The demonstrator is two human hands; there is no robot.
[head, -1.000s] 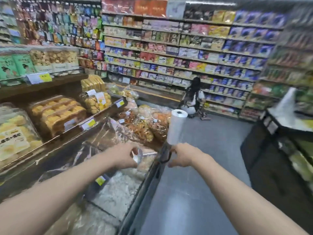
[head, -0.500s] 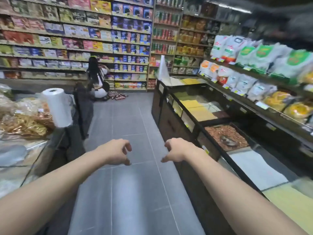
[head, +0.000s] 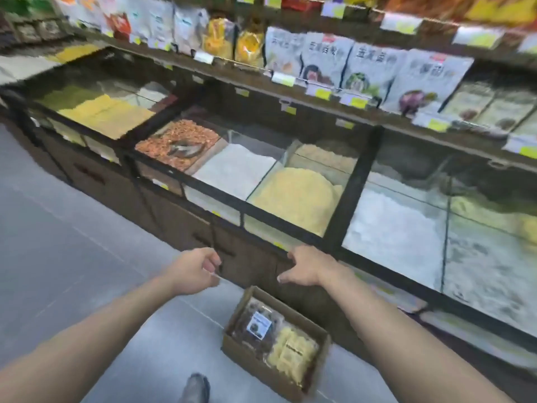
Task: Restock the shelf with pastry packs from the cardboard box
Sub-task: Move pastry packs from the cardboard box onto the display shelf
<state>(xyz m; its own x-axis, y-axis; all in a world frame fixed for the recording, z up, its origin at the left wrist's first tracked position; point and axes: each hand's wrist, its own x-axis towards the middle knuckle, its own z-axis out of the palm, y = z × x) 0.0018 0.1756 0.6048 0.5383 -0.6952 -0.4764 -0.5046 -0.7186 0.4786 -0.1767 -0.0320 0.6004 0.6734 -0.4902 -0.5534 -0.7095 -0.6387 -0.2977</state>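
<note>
Cardboard box sits open on the grey floor, hard against the foot of the dark bulk-goods counter. All places below taken from the box.

Inside the box: a dark pastry pack with a white label on the side farther from the counter's right end, a pale yellow pastry pack just beside it, the two touching. Both lie flat, wrapped in clear film.

Left hand hangs in the air above and left of the box, well apart from it. Grip loosely curled, thumb near the fingertips, holding nothing.

Right hand hangs above the box, a little right of it, in front of the counter's lower front panel. Fingers relaxed and slightly spread, pointing down and left; holds nothing. Whether it touches the counter edge, cannot tell.

Above and behind the box: glass-fronted bins set in the counter. A reddish-brown heap with a metal scoop lying in it, a white grain heap, a yellow grain mound, in that order left to right.

Higher still: a shelf with upright printed bags and yellow price tags along its edge. Picture blurred; print unreadable.

Below the box, at the frame's lower edge: a shoe toe on the floor.
</note>
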